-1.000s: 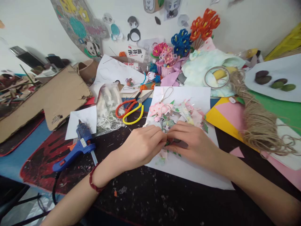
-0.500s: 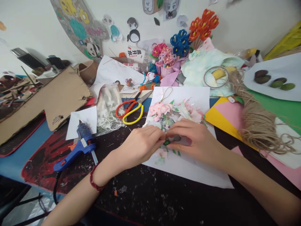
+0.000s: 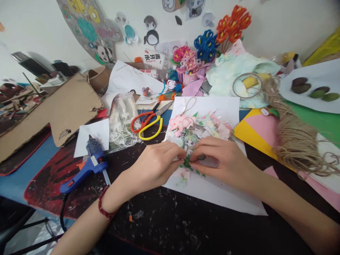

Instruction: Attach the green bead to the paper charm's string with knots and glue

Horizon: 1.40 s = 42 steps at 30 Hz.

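Observation:
Over a white paper sheet (image 3: 212,191), my left hand (image 3: 159,161) and my right hand (image 3: 223,159) meet at a small dark green piece (image 3: 187,162). Both hands are closed in a pinch on it, fingertips almost touching. What exactly the piece is cannot be made out. Just beyond the fingers lies a paper figure with green hair (image 3: 190,140). A pink dotted ornament (image 3: 180,122) with a string loop rests on the sheet, beside pastel scraps (image 3: 212,124) of cloth or paper.
Left of the sheet are scissors (image 3: 151,124), a bag of white cords (image 3: 122,124) and a blue glue gun (image 3: 94,161) on a white square. Cardboard (image 3: 74,106) lies farther left. Twine (image 3: 297,141) and coloured paper sit at the right, yarn flowers (image 3: 205,46) at the back.
My left fingertips have spread a little around the green piece, which now shows more between both hands. The view has shifted slightly.

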Each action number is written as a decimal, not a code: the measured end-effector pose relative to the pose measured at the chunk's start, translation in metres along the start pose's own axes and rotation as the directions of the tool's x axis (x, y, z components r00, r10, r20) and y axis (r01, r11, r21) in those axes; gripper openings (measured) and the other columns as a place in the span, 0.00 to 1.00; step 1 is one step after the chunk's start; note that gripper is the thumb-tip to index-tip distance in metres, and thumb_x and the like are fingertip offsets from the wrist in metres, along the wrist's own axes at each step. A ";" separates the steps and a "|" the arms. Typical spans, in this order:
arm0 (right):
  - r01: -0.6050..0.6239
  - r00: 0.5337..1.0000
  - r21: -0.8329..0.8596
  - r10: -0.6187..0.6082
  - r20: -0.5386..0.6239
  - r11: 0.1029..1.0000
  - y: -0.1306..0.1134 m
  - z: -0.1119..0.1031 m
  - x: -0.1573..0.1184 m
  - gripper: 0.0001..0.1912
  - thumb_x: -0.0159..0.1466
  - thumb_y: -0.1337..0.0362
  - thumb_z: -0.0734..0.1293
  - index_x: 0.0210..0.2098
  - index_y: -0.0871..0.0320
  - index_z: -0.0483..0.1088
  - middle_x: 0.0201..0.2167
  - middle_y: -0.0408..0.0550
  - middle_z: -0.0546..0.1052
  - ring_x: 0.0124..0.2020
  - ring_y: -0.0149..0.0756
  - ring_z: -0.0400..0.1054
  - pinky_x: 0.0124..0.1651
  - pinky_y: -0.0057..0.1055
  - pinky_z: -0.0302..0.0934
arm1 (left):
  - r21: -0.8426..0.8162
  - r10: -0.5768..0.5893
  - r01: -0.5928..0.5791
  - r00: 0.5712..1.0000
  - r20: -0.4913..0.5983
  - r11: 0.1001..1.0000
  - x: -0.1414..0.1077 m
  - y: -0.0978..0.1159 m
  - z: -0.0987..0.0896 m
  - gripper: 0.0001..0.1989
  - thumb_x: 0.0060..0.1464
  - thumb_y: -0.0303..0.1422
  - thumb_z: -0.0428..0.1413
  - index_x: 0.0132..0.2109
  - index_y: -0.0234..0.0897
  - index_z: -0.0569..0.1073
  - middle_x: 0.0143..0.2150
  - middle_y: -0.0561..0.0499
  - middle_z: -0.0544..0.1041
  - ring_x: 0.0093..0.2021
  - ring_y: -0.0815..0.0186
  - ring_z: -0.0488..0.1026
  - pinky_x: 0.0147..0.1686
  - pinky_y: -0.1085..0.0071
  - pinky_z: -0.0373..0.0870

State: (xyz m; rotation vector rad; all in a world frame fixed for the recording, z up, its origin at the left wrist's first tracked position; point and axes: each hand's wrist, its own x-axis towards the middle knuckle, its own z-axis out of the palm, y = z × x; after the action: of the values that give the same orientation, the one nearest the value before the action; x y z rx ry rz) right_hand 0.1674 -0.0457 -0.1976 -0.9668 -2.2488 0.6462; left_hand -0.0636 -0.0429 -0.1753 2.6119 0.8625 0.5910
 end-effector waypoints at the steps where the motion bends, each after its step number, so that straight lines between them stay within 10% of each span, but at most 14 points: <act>1: -0.001 1.000 -0.006 0.001 -0.001 1.000 0.000 0.000 0.000 0.02 0.64 0.69 0.70 0.34 0.57 0.75 0.34 0.45 0.78 0.37 0.36 0.71 0.38 0.33 0.63 | -0.002 -0.007 0.007 1.000 -0.002 1.000 -0.001 0.000 -0.001 0.04 0.65 0.26 0.54 0.43 0.29 0.73 0.35 0.47 0.76 0.31 0.68 0.71 0.31 0.71 0.68; 24: 0.034 0.999 -0.058 -0.032 0.041 0.998 0.003 -0.001 0.002 0.05 0.67 0.67 0.68 0.36 0.57 0.76 0.34 0.46 0.79 0.37 0.37 0.72 0.39 0.34 0.65 | -0.007 -0.087 0.088 0.991 0.098 0.996 -0.002 0.000 0.003 0.12 0.62 0.37 0.60 0.47 0.34 0.72 0.42 0.47 0.78 0.39 0.62 0.75 0.38 0.67 0.72; 36: -0.151 0.988 0.050 0.149 0.034 0.987 0.000 -0.003 0.007 0.04 0.65 0.67 0.70 0.33 0.55 0.78 0.28 0.40 0.76 0.28 0.29 0.65 0.31 0.28 0.56 | -0.020 -0.145 0.146 0.988 0.048 0.989 -0.003 0.001 0.002 0.07 0.61 0.29 0.59 0.46 0.34 0.73 0.38 0.50 0.76 0.34 0.66 0.72 0.34 0.70 0.69; 42: -0.179 0.983 0.076 0.175 0.055 0.981 -0.002 -0.004 0.008 0.05 0.66 0.66 0.70 0.33 0.55 0.79 0.29 0.40 0.78 0.27 0.28 0.65 0.30 0.28 0.56 | 0.099 -0.104 0.109 0.993 -0.054 0.989 0.001 0.001 0.003 0.15 0.63 0.41 0.58 0.49 0.34 0.72 0.43 0.45 0.77 0.43 0.59 0.75 0.40 0.64 0.73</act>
State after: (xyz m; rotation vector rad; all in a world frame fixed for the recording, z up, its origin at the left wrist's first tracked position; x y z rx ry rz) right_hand 0.1646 -0.0398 -0.1914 -1.1311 -2.1757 0.8395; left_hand -0.0612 -0.0438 -0.1777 2.6308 1.0661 0.5979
